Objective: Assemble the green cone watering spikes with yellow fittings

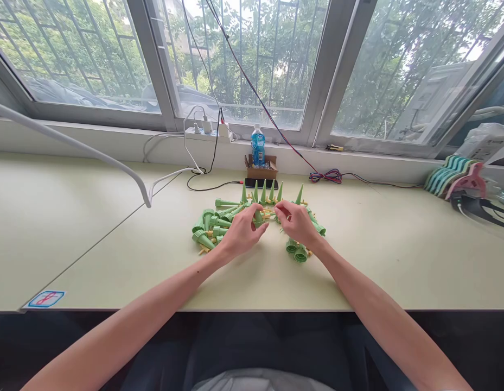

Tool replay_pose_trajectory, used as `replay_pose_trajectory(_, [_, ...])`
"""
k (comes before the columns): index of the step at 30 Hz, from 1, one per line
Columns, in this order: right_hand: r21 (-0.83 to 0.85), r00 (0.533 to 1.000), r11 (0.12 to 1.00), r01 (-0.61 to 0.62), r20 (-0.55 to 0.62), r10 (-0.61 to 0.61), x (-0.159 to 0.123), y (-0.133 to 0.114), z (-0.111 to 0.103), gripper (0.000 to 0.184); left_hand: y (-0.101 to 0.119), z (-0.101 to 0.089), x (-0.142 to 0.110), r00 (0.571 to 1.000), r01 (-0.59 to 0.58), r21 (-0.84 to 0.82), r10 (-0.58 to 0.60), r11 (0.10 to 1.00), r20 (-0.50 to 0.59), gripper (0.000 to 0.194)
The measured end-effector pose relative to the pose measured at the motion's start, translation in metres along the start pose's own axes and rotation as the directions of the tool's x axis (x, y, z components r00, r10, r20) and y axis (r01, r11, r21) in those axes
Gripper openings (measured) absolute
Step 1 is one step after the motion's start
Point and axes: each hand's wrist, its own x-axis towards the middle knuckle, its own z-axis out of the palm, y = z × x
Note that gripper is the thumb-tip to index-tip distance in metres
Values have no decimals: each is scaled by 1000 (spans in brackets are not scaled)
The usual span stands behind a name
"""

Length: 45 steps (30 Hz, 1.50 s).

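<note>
My left hand (244,231) is closed around a green plastic cone-shaped spike (257,218) with a ridged cap end, probably a plant-watering spike. My right hand (298,224) is just to its right, thumb and forefinger pinched together; what lies between them is too small to make out. A pile of similar green spikes (202,238) with small yellow valve pieces lies left of my left hand. Behind my hands a row of green spikes (272,191) stands upright, points up. Two more spikes (300,254) lie below my right hand, their open threaded ends facing me.
A blue-labelled bottle (257,146) stands in a small cardboard box (268,172) by the window, with a phone (260,183) before it. A white cable (113,155) arches across the left. Coiled wire (327,175) and pastel hangers (453,176) lie to the right.
</note>
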Motion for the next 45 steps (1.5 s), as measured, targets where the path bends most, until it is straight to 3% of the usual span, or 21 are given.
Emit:
replay_pose_trajectory(26, [11,1000,1000,8,3,-8,0,1,1,22,1,0,0,998,-9,-25,7,1000,-61,30])
replay_pose_trajectory(45, [113,995,993,25,93,-35,0,-4,-1,18,1,1,0,997,-66,-20,65,998,-46,30])
